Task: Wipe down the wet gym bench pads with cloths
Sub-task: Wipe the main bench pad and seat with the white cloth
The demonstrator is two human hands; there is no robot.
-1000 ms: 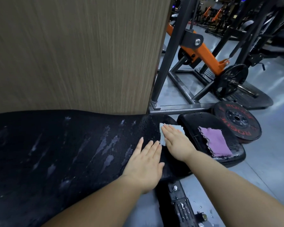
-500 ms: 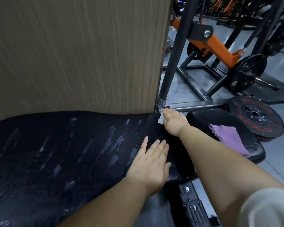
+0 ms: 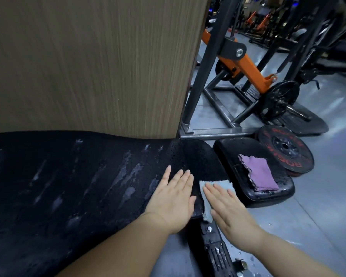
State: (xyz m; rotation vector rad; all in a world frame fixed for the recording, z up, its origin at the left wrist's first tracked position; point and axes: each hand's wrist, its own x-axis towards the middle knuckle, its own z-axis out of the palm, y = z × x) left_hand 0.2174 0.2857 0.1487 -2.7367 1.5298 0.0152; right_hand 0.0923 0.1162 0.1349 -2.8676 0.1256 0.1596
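A long black bench pad [image 3: 74,186] fills the left and middle, streaked with water. My left hand [image 3: 173,198] lies flat on its right end, fingers apart, holding nothing. My right hand [image 3: 230,214] presses flat on a pale blue cloth [image 3: 218,183] at the pad's near right corner, where the cloth hangs over the edge. A smaller black seat pad [image 3: 238,152] sits to the right, wet, with a folded purple cloth [image 3: 258,172] lying on it.
A wood-grain panel [image 3: 92,62] stands right behind the bench. A black and orange rack frame [image 3: 238,62] and a weight plate [image 3: 286,150] lie on the grey floor to the right. The bench's metal frame [image 3: 216,248] runs below my hands.
My right hand has pulled the pale cloth from the far edge of the pad back toward me to the near right corner. My left hand has stayed flat on the pad.
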